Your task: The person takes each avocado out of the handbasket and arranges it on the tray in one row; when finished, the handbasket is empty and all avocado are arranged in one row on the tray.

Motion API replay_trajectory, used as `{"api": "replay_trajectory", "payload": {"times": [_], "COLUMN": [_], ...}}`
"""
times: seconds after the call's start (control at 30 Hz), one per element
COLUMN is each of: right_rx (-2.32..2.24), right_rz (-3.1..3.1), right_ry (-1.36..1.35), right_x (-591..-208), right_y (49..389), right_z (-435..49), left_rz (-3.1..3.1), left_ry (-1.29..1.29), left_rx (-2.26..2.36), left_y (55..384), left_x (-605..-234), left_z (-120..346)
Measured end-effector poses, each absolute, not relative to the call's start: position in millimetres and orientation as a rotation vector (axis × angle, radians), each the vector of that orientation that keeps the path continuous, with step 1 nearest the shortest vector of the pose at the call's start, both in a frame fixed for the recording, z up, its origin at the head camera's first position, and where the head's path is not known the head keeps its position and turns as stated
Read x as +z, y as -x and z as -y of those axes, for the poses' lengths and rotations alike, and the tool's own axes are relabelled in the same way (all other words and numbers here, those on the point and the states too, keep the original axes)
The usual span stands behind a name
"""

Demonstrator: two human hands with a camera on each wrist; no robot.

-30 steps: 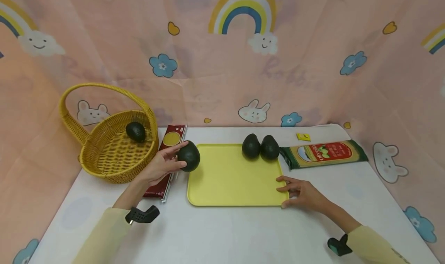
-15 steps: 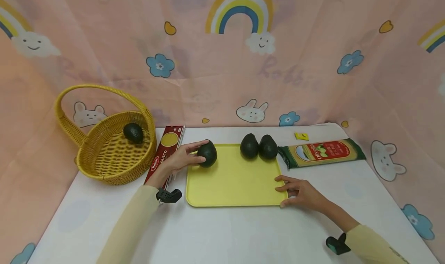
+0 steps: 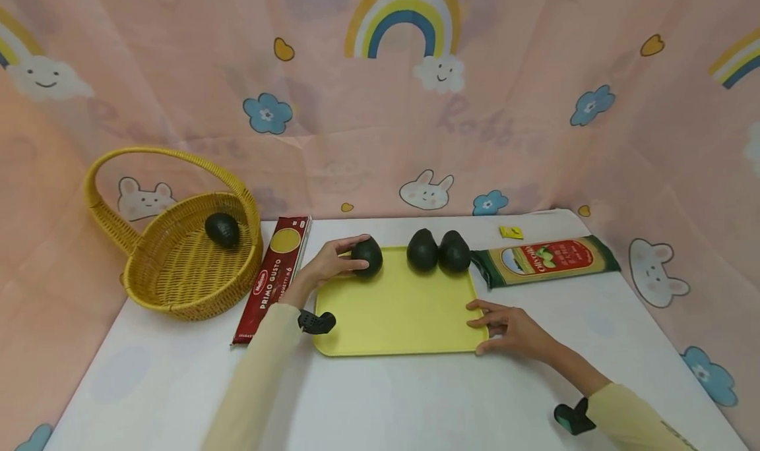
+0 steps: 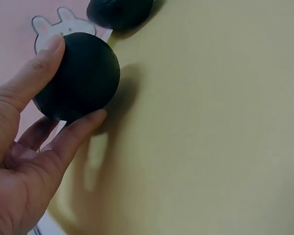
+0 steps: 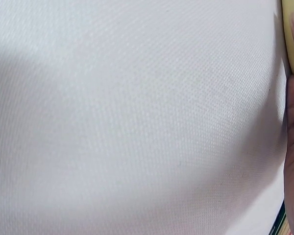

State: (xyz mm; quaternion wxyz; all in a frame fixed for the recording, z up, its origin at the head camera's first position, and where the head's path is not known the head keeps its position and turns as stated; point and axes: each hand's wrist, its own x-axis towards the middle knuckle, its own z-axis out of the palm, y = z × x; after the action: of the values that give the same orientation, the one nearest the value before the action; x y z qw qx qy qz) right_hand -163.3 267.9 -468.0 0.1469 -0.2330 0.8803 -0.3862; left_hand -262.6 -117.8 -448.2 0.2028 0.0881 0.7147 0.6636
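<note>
In the head view, a dark green avocado (image 3: pixel 368 258) is held between the thumb and fingers of my left hand (image 3: pixel 330 264), at the back left part of a yellow tray (image 3: pixel 394 319). The left wrist view shows the same avocado (image 4: pixel 83 78) pinched from the side, with its shadow on the tray; whether it touches the surface I cannot tell. Two more avocados, a left one (image 3: pixel 422 250) and a right one (image 3: pixel 454 252), sit side by side at the tray's back right. My right hand (image 3: pixel 515 332) grips the tray's right edge near the front corner.
Far left stands a yellow wicker basket (image 3: pixel 184 306) with a tall handle and one avocado (image 3: pixel 222 230) inside. A red spaghetti pack (image 3: pixel 274 273) lies between basket and tray. Right of the tray are a green-and-gold pack (image 3: pixel 546 261) and a small yellow packet (image 3: pixel 510 232).
My left hand has carried the avocado rightward, from beside the red pack to over the tray's back left part. The right hand has stayed at the tray edge.
</note>
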Motion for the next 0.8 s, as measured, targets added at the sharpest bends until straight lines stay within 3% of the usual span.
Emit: {"api": "replay_trajectory", "payload": {"times": [0.43, 0.8], "right_rx": [-1.125, -1.115], "right_rz": [-2.519, -2.534], "right_ry": [0.640, 0.634], "right_x": [-467, -468], "right_y": [162, 162], "right_z": [-266, -267], "left_rz": [-2.105, -2.217], "left_ry": [-0.564, -0.501], "left_rx": [1.848, 1.742], "left_y": [267, 264], "left_x": [-452, -442], "left_z": [79, 82]}}
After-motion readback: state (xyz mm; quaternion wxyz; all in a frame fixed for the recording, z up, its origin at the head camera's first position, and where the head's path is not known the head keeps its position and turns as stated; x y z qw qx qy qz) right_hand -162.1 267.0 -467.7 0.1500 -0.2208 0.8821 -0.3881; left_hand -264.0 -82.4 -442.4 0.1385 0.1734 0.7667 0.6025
